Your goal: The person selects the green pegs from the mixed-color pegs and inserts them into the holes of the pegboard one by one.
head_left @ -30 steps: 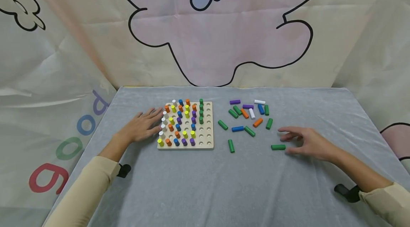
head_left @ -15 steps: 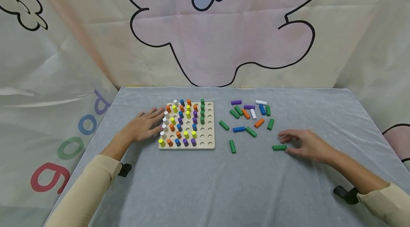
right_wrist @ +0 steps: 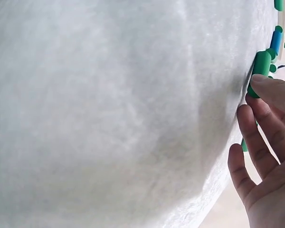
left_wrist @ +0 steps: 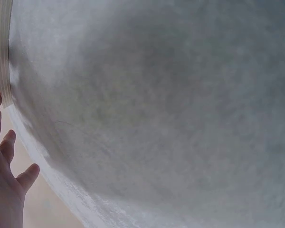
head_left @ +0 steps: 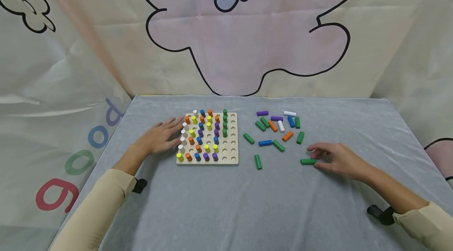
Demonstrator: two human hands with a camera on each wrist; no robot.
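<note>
A wooden pegboard point(head_left: 231, 141) stands on the table, its left and middle columns holding upright white, yellow, orange, blue, purple and green pegs. My left hand point(head_left: 161, 137) lies flat with spread fingers, fingertips right at the board's left edge. On the right, my right hand point(head_left: 341, 160) pinches one end of a green peg point(head_left: 307, 161) that lies sideways close over the cloth. In the right wrist view the thumb point(right_wrist: 270, 88) presses on that green peg point(right_wrist: 261, 66), with fingers curved below it.
Loose pegs lie scattered between board and right hand: several green ones, two purple pegs point(head_left: 277, 118), two orange pegs point(head_left: 288, 136), two blue pegs point(head_left: 265, 143) and two white pegs point(head_left: 281, 126). Grey cloth point(head_left: 219, 207) covers the table. A printed curtain point(head_left: 226, 46) hangs behind.
My right thumb and fingers have closed in on the end of the green peg, which has shifted very slightly. The left hand stays by the board. The whole head view has drifted a little.
</note>
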